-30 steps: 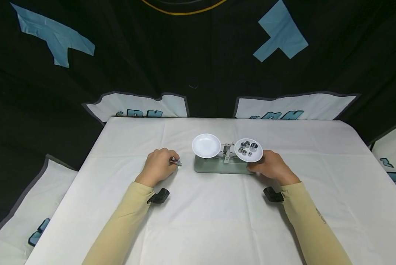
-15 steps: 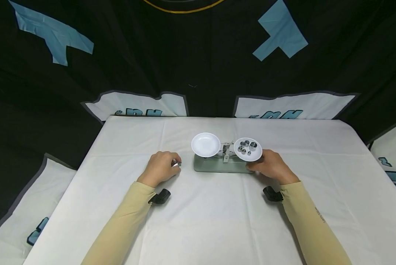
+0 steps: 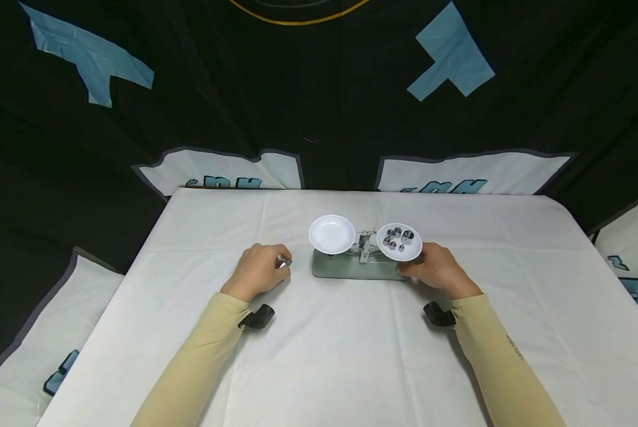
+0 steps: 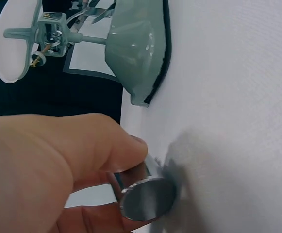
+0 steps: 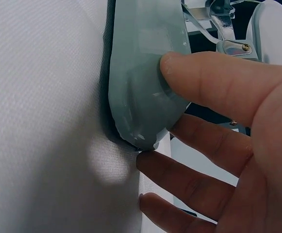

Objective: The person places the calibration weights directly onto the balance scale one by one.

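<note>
My left hand (image 3: 257, 270) is low over the table, left of a green balance scale (image 3: 345, 267). Its thumb and fingers pinch a shiny metal weight (image 4: 148, 199), whose flat round end faces the left wrist camera; the fingers hide part of it. At the scale's right end, my right hand (image 3: 438, 270) grips the base (image 5: 141, 73), thumb on the near side and index finger behind. The scale's left white pan (image 3: 332, 234) is bare. Several small metal weights (image 3: 408, 236) stand in the right white pan (image 3: 410, 251), which sits slightly lower.
A white cloth (image 3: 319, 350) covers the table. Behind the table's far edge hangs a black curtain (image 3: 340, 118) with blue and white patches. Black wrist cameras (image 3: 258, 316) are strapped beneath both tan sleeves (image 3: 196, 362).
My left hand has turned slightly, and the metal weight now sits deeper between its fingers. My right hand and the scale stay in place.
</note>
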{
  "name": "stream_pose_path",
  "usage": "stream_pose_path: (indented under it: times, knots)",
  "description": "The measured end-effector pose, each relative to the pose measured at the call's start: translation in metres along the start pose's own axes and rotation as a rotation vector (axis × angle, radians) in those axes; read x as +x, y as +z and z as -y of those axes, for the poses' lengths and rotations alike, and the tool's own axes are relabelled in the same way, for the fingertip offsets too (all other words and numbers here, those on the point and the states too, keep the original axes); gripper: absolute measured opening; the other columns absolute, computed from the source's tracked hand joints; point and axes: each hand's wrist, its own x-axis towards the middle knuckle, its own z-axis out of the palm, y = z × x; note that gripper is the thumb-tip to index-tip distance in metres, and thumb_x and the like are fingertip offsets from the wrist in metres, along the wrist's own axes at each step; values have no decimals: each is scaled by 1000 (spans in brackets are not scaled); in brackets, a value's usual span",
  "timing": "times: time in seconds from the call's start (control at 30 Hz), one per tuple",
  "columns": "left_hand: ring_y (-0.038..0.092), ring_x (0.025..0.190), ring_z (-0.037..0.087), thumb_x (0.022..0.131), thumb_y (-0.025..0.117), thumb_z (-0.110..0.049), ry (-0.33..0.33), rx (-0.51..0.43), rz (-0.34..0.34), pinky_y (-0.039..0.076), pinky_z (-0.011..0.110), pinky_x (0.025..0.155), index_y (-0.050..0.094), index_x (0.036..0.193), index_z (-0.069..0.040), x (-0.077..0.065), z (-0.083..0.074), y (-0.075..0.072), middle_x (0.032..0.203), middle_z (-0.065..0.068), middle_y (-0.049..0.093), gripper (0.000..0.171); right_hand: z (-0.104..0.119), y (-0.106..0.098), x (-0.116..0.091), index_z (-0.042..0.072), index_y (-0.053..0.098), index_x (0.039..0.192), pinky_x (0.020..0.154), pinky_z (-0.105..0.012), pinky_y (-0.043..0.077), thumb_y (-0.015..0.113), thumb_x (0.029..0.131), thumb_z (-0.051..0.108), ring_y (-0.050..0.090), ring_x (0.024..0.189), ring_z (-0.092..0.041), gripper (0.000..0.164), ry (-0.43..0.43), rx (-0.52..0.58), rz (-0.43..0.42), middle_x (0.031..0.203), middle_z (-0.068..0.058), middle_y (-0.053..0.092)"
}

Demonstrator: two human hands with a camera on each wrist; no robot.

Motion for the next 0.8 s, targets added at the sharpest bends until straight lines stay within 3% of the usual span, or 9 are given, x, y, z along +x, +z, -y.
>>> stream_pose_path:
  times: [0.23, 0.37, 0.53, 0.8]
  knots:
    - [56, 71, 19, 82, 70, -12, -21, -37, 16, 44, 35, 70, 74, 103, -9, 0, 0, -5, 70, -1, 66, 21, -2, 1, 1, -6, 65, 127, 106, -63, 45, 78, 83, 25, 58, 125, -47, 55, -11, 1, -10, 130, -28, 66]
    - [53, 67, 18, 83, 70, -12, -41, -59, 22, 41, 32, 66, 74, 104, -9, -2, 0, -9, 67, -2, 63, 21, -1, 2, 2, -6, 65, 127, 106, -63, 45, 78, 83, 25, 58, 126, -47, 56, -22, -4, -9, 130, -29, 66]
    - [49, 65, 19, 84, 70, -13, -34, -100, -14, 37, 30, 64, 73, 103, -8, -2, 0, -18, 63, 0, 60, 20, 0, 3, 2, -7, 64, 128, 106, -63, 45, 78, 83, 25, 58, 126, -47, 56, -22, 5, -5, 131, -29, 66]
    - [57, 80, 27, 88, 70, -17, -48, -149, -111, 42, 36, 74, 73, 110, -7, 5, -10, -45, 88, 11, 77, 24, -1, 2, 2, -6, 65, 128, 106, -62, 45, 78, 83, 26, 59, 125, -46, 56, -12, 8, -8, 130, -28, 66]
